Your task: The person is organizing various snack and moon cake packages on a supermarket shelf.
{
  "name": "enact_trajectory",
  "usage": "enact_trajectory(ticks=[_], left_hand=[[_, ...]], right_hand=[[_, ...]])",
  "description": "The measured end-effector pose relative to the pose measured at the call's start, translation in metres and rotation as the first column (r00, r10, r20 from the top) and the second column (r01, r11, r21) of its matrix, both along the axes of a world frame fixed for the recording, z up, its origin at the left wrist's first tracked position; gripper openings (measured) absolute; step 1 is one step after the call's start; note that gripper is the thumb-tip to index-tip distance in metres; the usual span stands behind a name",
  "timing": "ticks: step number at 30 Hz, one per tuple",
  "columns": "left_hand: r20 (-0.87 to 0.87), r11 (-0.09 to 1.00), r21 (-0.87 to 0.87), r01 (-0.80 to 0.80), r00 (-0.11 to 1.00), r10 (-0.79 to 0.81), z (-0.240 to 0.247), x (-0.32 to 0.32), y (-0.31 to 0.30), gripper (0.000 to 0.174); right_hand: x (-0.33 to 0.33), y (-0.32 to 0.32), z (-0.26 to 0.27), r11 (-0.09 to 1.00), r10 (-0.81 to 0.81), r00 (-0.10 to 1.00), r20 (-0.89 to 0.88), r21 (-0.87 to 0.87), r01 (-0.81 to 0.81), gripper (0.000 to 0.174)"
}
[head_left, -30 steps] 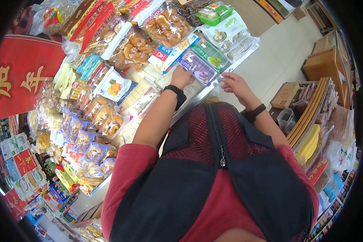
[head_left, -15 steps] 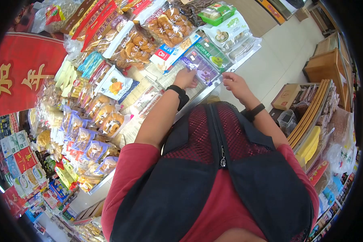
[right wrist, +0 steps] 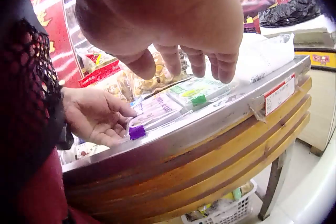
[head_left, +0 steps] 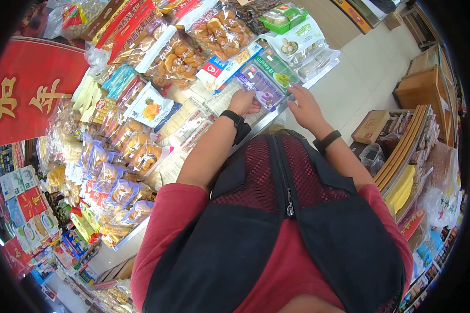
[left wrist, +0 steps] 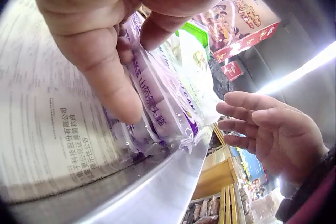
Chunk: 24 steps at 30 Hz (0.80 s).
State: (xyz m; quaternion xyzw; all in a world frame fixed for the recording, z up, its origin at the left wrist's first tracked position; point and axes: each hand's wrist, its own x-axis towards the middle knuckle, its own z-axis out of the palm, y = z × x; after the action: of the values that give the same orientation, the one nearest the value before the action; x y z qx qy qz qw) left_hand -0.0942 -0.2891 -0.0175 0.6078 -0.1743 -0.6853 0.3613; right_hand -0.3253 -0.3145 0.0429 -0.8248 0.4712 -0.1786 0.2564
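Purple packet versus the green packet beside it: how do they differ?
The purple packet has purple print; the green packet has green. The left hand pinches the purple packet's near edge, while the green packet looks untouched; the right hand hovers open nearby. Both are flat plastic packets lying side by side near the counter edge.

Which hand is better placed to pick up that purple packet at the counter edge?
Left, probably: the left hand pinches the purple packet between thumb and fingers, while the right hand hovers open beside it, apart.
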Motion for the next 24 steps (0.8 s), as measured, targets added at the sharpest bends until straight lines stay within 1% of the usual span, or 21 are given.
enact_trajectory(ticks=[1, 2, 3, 4, 5, 6, 7, 8, 9, 11, 12, 14, 17, 18, 20, 21, 22, 23, 24], left_hand=[[-0.036, 1.0, 0.019, -0.002, 0.999, 0.003, -0.003, 0.001, 0.002, 0.027], [-0.072, 0.999, 0.038, -0.003, 0.997, 0.005, -0.005, 0.002, 0.002, 0.03], [-0.073, 0.999, 0.036, -0.002, 0.997, 0.005, -0.005, 0.001, 0.002, 0.03], [-0.068, 0.998, 0.062, -0.001, 0.998, 0.005, -0.005, 0.0, 0.005, 0.031], [-0.063, 0.996, 0.088, 0.0, 0.998, 0.006, -0.005, -0.001, 0.007, 0.032], [-0.063, 0.996, 0.089, -0.005, 0.998, 0.011, -0.004, -0.002, 0.007, 0.032], [-0.104, 0.997, 0.069, 0.029, 0.994, -0.022, -0.003, -0.003, 0.006, 0.032], [-0.143, 0.997, 0.047, 0.062, 0.988, -0.055, -0.002, -0.004, 0.005, 0.032], [-0.144, 0.997, 0.046, 0.055, 0.988, -0.048, -0.002, -0.004, 0.003, 0.032], [-0.172, 0.993, 0.035, 0.112, 0.98, -0.105, -0.003, -0.003, -0.001, 0.031], [-0.172, 0.994, 0.037, 0.105, 0.98, -0.097, -0.002, -0.003, -0.001, 0.031], [-0.163, 0.99, 0.031, 0.138, 0.978, -0.131, 0.001, -0.002, 0.0, 0.03], [-0.13, 0.994, 0.059, 0.096, 0.988, -0.088, -0.002, 0.001, 0.004, 0.03], [-0.128, 0.994, 0.064, 0.086, 0.989, -0.077, 0.008, 0.004, 0.01, 0.03], [0.063, 0.99, -0.063, 0.125, 0.991, -0.121, 0.039, 0.016, 0.025, 0.033], [0.045, 0.983, -0.16, 0.088, 0.996, -0.082, 0.026, 0.031, 0.033, 0.038], [0.189, 0.972, -0.236, -0.005, 0.981, 0.051, 0.03, 0.04, 0.046, 0.048], [0.361, 0.961, -0.274, 0.032, 0.93, 0.072, 0.034, 0.061, 0.058, 0.047], [0.662, 0.956, -0.252, 0.152, 0.748, 0.055, 0.023, 0.084, 0.068, 0.047]], right_hand=[[0.002, -0.001, 0.001, 1.0, 0.002, 1.0, 0.0, 0.0, -0.002, 0.045], [0.004, -0.002, 0.003, 0.997, 0.057, 0.996, -0.073, -0.04, -0.06, 0.044], [0.006, -0.003, 0.004, 0.99, 0.108, 0.983, -0.148, -0.077, -0.121, 0.043], [0.007, -0.003, 0.004, 0.99, 0.109, 0.983, -0.148, -0.077, -0.121, 0.043], [0.008, -0.003, 0.003, 0.984, 0.13, 0.971, -0.203, -0.094, -0.151, 0.043], [0.01, -0.003, 0.001, 0.977, 0.153, 0.954, -0.257, -0.109, -0.186, 0.044], [0.01, -0.003, -0.001, 0.975, 0.158, 0.953, -0.257, -0.109, -0.191, 0.044], [0.009, -0.005, -0.004, 0.971, 0.176, 0.94, -0.293, -0.102, -0.214, 0.044], [0.009, -0.006, -0.003, 0.967, 0.194, 0.924, -0.329, -0.095, -0.236, 0.045], [0.007, -0.008, -0.002, 0.972, 0.194, 0.931, -0.31, -0.066, -0.225, 0.045], [0.007, -0.008, -0.002, 0.978, 0.186, 0.939, -0.29, -0.037, -0.205, 0.045], [0.006, -0.01, -0.006, 0.976, 0.189, 0.938, -0.292, -0.051, -0.212, 0.045], [0.004, -0.011, -0.006, 0.974, 0.192, 0.938, -0.289, -0.06, -0.218, 0.044], [0.005, -0.011, -0.005, 0.974, 0.196, 0.939, -0.283, -0.053, -0.219, 0.044], [0.004, -0.011, -0.007, 0.972, 0.206, 0.941, -0.27, -0.058, -0.229, 0.043], [0.004, -0.011, -0.007, 0.972, 0.203, 0.944, -0.261, -0.067, -0.227, 0.042], [0.005, -0.01, -0.005, 0.971, 0.21, 0.943, -0.258, -0.061, -0.233, 0.042], [0.006, -0.01, -0.001, 0.978, 0.191, 0.957, -0.216, -0.043, -0.205, 0.042], [0.006, -0.01, 0.003, 0.984, 0.169, 0.97, -0.176, -0.024, -0.176, 0.041]])
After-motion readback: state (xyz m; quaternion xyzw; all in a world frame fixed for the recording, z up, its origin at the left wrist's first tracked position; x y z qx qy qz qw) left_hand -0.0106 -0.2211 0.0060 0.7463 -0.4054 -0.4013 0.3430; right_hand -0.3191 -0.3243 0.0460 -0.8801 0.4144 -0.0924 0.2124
